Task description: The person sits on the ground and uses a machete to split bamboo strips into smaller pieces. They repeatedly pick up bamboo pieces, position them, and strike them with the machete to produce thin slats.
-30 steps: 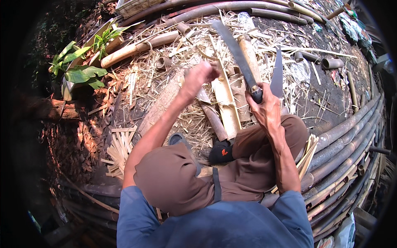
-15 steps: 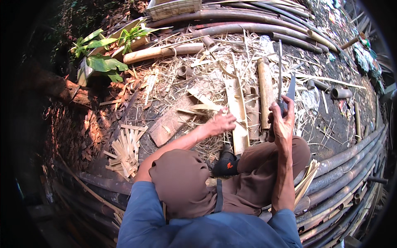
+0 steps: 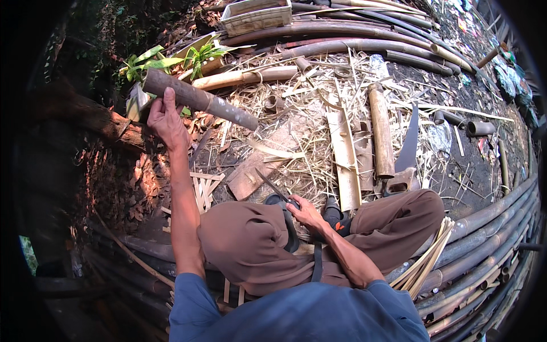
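Note:
Out at the upper left, my left hand [image 3: 169, 122] grips a dark brown bamboo tube [image 3: 199, 100] near one end, thumb on top. The tube is raised and points to the right, sloping down. My right hand [image 3: 307, 214] is closed round the handle of a knife [image 3: 269, 183] in front of my shoes. Its thin dark blade points up and left, toward a worn wooden board [image 3: 249, 179] on the ground. A pale curved bamboo strip [image 3: 276, 150] lies across that board, apart from both hands.
Split bamboo [image 3: 344, 162], an upright-lying bamboo length [image 3: 380, 131] and a saw [image 3: 409, 142] rest to the right of the shavings. Long poles [image 3: 456, 251] line the right side. A pale crate [image 3: 256, 18] stands at the back. Thin slats [image 3: 203, 191] lie by my left knee.
My left hand has gone from the shavings in the middle to the upper left and now holds the bamboo tube. My right hand has brought the knife down and left from above my right knee.

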Demonstrator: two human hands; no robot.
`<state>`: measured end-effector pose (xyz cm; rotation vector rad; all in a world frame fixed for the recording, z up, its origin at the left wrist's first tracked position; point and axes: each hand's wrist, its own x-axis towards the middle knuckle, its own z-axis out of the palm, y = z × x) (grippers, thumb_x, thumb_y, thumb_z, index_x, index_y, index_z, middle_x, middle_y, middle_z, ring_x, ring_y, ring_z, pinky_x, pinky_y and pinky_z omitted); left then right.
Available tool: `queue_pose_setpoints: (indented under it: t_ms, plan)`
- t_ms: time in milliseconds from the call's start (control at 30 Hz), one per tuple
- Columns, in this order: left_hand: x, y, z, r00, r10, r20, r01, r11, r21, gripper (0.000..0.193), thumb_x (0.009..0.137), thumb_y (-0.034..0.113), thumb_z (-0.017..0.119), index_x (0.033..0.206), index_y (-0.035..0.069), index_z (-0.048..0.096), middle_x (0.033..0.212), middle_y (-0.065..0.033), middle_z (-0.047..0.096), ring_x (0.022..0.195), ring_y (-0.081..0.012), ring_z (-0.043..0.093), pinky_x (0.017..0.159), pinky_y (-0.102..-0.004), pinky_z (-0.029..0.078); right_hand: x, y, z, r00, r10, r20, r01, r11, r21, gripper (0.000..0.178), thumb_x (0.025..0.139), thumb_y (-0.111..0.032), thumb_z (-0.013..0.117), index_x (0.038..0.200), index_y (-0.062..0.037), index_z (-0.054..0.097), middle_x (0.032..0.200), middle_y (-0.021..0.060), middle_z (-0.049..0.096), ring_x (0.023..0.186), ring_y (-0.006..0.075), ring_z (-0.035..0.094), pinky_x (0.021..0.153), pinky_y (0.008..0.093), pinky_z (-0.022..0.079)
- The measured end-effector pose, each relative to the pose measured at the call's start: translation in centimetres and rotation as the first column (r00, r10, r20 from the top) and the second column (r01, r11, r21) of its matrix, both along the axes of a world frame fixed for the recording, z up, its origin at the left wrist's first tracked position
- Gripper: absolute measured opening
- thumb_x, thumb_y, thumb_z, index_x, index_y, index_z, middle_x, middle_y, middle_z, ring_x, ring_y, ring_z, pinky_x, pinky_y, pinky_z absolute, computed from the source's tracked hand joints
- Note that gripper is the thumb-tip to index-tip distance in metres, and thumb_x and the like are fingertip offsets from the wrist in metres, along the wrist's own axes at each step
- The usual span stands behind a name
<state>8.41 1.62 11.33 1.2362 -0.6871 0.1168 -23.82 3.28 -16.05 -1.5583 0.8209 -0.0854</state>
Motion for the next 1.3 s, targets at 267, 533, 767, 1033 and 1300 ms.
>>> queue_pose_setpoints:
  t_ms: [267,533,767,1033,1300]
  plan:
    - [-0.8,4.0,-7.9,0.986,-0.057,-0.156,0.064,0.997,0.042,0.030,0.092,0.030,0.070,0.078,0.004,0.063,0.070,0.0043,0.056,0.064,-0.0050,0.050,0.063,-0.0236,0.049,-0.4,-6.9,0.1,0.808,-0.584,-0.071,0.571,0.808,-0.149,0.046,0.094,-0.034,0.056,0.131,-0.0060,0.054,0.087,0.0107,0.068,0.081,0.0203,0.063,0.074,0.0352,0.050]
    - [-3.7,1.8,-16.0,0.974,-0.152,-0.171,0.172,0.979,0.112,0.020,0.093,0.019,0.068,0.094,-0.001,0.064,0.078,0.0042,0.062,0.067,-0.0044,0.051,0.064,-0.0199,0.042,-4.2,-6.5,10.8,0.870,-0.389,0.304,0.488,0.769,-0.413,0.053,0.095,-0.015,0.055,0.145,-0.0125,0.039,0.108,0.0193,0.065,0.096,0.0265,0.064,0.085,0.0372,0.050]
    - [-6.2,-0.3,-13.7,0.960,-0.270,-0.074,0.279,0.908,0.312,0.019,0.088,0.010,0.072,0.105,0.002,0.069,0.087,-0.0034,0.072,0.075,-0.0073,0.062,0.070,-0.0228,0.050,-2.9,-3.2,15.8,0.904,-0.249,0.348,0.380,0.842,-0.383,0.046,0.100,-0.015,0.048,0.144,-0.0087,0.040,0.085,0.0096,0.058,0.070,0.0144,0.055,0.066,0.0290,0.047]
    - [-9.6,0.6,-13.1,0.890,-0.455,0.011,0.403,0.798,0.449,0.021,0.086,0.009,0.072,0.105,0.000,0.069,0.084,-0.0049,0.072,0.077,-0.0066,0.061,0.067,-0.0246,0.050,0.8,-3.9,23.7,0.919,-0.117,0.377,0.253,0.908,-0.335,0.038,0.103,-0.020,0.043,0.139,-0.0086,0.044,0.068,0.0077,0.051,0.058,0.0144,0.050,0.057,0.0324,0.043]
    - [-10.8,0.7,-12.5,0.862,-0.507,-0.006,0.457,0.772,0.442,0.017,0.087,0.007,0.070,0.103,0.002,0.071,0.082,-0.0047,0.071,0.074,-0.0074,0.061,0.066,-0.0261,0.051,1.4,-4.2,24.5,0.948,-0.094,0.304,0.223,0.878,-0.423,0.037,0.102,-0.021,0.045,0.137,-0.0084,0.044,0.064,0.0194,0.055,0.058,0.0320,0.060,0.060,0.0409,0.045]
